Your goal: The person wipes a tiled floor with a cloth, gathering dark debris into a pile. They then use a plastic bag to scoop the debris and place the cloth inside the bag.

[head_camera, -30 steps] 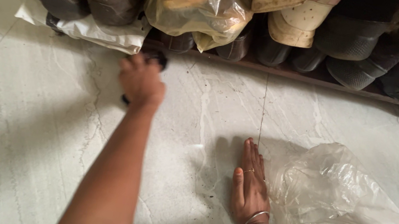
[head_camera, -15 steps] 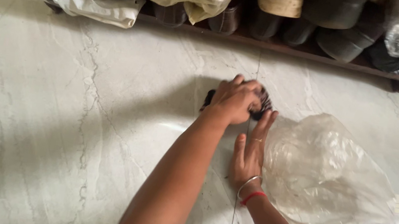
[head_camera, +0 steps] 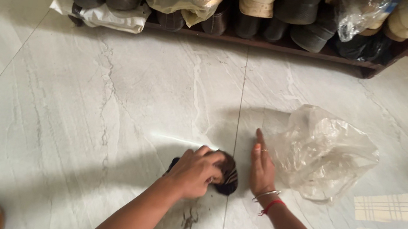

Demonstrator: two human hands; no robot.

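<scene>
We see the left hand (head_camera: pixel 195 171) closed over a dark brush (head_camera: pixel 226 173) pressed to the floor (head_camera: pixel 77 110), low centre of the frame. The brush's long axis runs roughly left to right, its bristled end poking out toward the right hand (head_camera: pixel 262 169), which lies open and flat just beside it. Right of that hand sits a clear bag (head_camera: pixel 325 151).

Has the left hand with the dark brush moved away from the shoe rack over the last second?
Yes. The left hand with the dark brush has come back from the shoe rack toward the person, now beside the right hand.
</scene>
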